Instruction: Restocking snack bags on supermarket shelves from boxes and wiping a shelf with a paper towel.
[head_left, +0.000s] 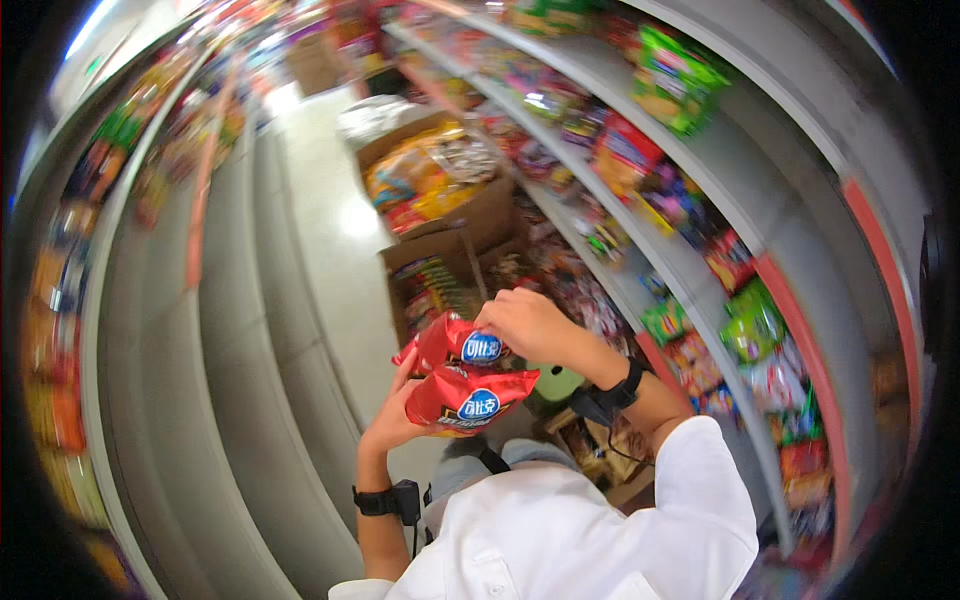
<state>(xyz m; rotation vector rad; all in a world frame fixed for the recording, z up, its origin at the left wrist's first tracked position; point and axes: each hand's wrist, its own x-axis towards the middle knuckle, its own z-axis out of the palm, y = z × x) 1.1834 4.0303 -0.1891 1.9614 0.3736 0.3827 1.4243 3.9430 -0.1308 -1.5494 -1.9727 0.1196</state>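
My left hand is closed around the left side of two red snack bags, held in front of my waist. The nearer red snack bag has a blue oval label with writing on it. Just behind it, the farther red snack bag carries a similar label. The fingers of my right hand pinch the top right part of that farther bag. Both bags are held above the floor, and their lower ends are partly hidden.
Cartons of packaged snacks stand on the aisle floor ahead. On the right, a shelf unit holds many colourful packets, with a green bag higher up. Grey shelves line the left. A green round object lies beyond my right wrist.
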